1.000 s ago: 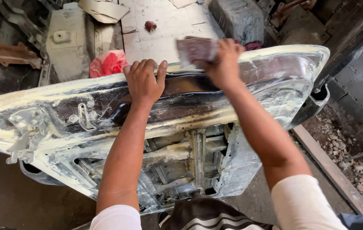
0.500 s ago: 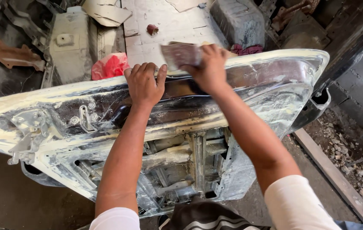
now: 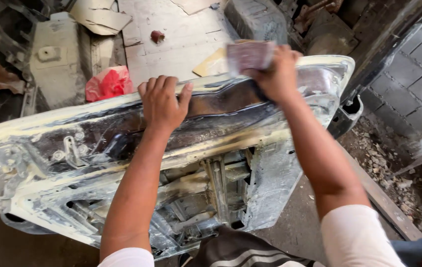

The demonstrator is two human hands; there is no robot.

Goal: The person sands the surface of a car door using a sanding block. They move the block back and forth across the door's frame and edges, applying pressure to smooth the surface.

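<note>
A long car body panel, bare metal smeared with pale filler and black patches, lies across my lap and the floor. My left hand rests flat on its upper edge, fingers spread, holding nothing. My right hand grips a reddish-brown sheet of sandpaper against the panel's far rim near the right end. The lower part of the panel shows open inner ribs and brackets.
A red plastic bag lies beyond the panel by pale boards. Dark metal scrap parts sit at the back. A grey block wall and rubble are at the right.
My right hand with the sandpaper slid left along the panel's far rim, then back to the right. My left hand stayed pressed on the upper edge.
</note>
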